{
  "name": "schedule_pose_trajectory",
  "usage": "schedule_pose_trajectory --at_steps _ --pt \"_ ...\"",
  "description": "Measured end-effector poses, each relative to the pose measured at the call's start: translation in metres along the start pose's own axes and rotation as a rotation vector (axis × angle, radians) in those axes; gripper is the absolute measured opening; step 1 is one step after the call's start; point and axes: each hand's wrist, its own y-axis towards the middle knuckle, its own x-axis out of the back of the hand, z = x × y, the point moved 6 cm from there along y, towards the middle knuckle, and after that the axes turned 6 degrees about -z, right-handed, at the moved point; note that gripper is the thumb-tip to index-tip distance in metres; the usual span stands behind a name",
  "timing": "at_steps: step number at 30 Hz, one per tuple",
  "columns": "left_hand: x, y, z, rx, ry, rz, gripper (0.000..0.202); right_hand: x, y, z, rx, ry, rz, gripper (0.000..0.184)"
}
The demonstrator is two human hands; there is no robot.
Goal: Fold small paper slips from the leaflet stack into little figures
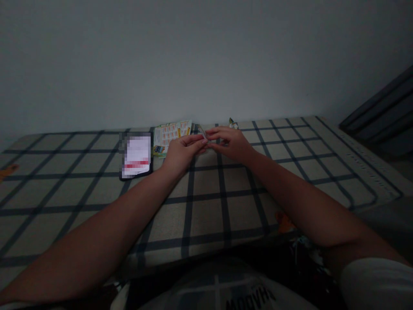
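Both my arms reach forward over a checked bed cover (226, 202). My left hand (182, 150) and my right hand (230, 142) meet near the wall, fingers pinched together on a small thin piece (203, 132) held between them. It is too small and dark to name. Just behind my left hand lies a printed sheet (169, 135) with orange and yellow pictures.
A lit phone or tablet (137, 155) lies flat to the left of my left hand. A small crumpled wrapper (233, 123) sits by the wall behind my right hand. A plain wall (193, 64) closes the far side; dark furniture (380, 116) stands at right.
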Motion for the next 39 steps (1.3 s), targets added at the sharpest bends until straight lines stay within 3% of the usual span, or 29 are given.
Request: schedule_pose_trajectory --at_steps 9,18,28,34,39 --pt "0.002 -0.001 -0.003 -0.09 0.119 -0.008 0.039 -0.002 -0.001 -0.008 -0.182 0.122 -0.023 0.027" --pt "0.003 0.001 -0.004 -0.111 0.135 -0.01 0.041 -0.008 -0.004 -0.022 -0.34 0.361 -0.041 0.053" --pt "0.001 -0.005 -0.008 -0.155 0.192 -0.032 0.03 -0.012 -0.004 -0.018 -0.244 0.311 0.0 0.053" --pt "-0.004 -0.006 -0.006 -0.172 0.213 0.05 0.05 -0.009 -0.004 -0.005 -0.166 0.213 0.036 0.046" --pt "-0.001 -0.006 -0.01 -0.291 0.383 0.04 0.045 -0.005 -0.001 0.004 -0.023 0.033 0.017 0.044"
